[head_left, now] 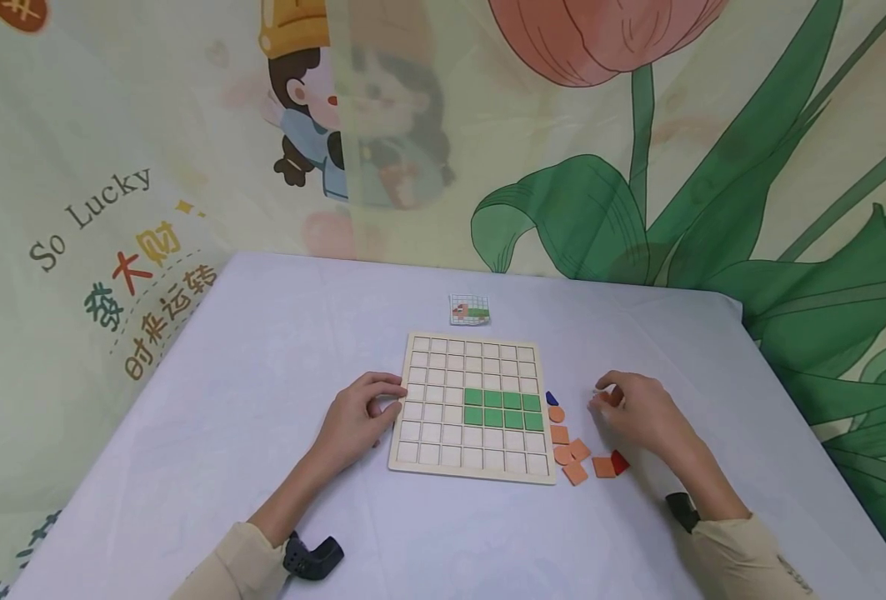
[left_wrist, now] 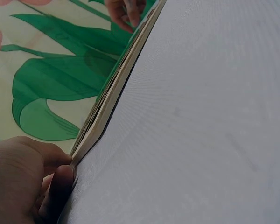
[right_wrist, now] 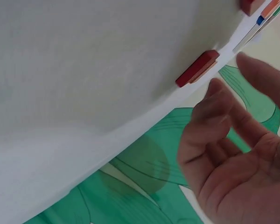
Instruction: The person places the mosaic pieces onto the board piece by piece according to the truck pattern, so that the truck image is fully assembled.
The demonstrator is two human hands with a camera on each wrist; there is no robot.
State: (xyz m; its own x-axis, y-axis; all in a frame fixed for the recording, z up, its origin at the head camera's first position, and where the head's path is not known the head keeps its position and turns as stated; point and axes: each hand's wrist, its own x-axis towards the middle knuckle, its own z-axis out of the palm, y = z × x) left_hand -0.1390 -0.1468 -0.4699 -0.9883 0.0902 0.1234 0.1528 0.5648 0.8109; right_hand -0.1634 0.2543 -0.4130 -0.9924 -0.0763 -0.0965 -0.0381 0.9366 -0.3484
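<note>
My left hand (head_left: 356, 419) is at the left edge of a pale wooden grid board (head_left: 433, 431). Its index fingertip and thumb touch the rim, as the left wrist view also shows at the board's corner. Green squares (head_left: 493, 398) fill two rows of cells on the board's right side. To the right of the board, my right hand (head_left: 641, 410) hovers over the table with loosely bent fingers. In the right wrist view thumb and index finger stand apart, nothing between them. Beyond the fingertips lies a red piece (right_wrist: 197, 69) with an orange edge showing beside it.
Along the board's right side lie a blue piece (head_left: 552, 398), an orange disc (head_left: 557, 414), several orange squares (head_left: 559, 435) and a red piece (head_left: 619, 462). A small picture card (head_left: 469, 310) lies behind the board. The white tabletop (head_left: 247, 367) ends at a printed cloth backdrop.
</note>
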